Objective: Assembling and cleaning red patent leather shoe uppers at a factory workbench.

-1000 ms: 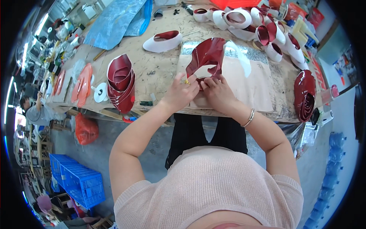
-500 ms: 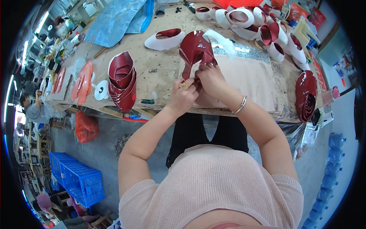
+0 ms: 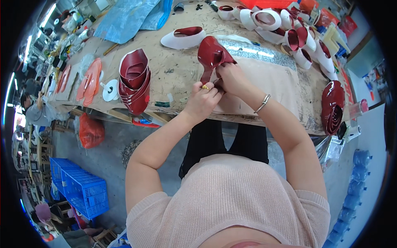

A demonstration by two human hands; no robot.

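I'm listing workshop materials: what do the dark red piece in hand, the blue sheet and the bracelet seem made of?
Dark red piece: glossy, patent-like finish, shown by sharp highlights; leather or synthetic, I can't tell. Blue sheet: probably plastic, semi-glossy, from its pale sheen and creases. Bracelet: likely polished silver-coloured metal, from its bright glints.

The shoe upper (image 3: 211, 53) is dark red, the plastic sheet (image 3: 128, 20) blue.

Bright lamps (image 3: 28, 51) glow at ten o'clock, the red shoe piece (image 3: 209, 53) shines, and things look bent toward nine o'clock.
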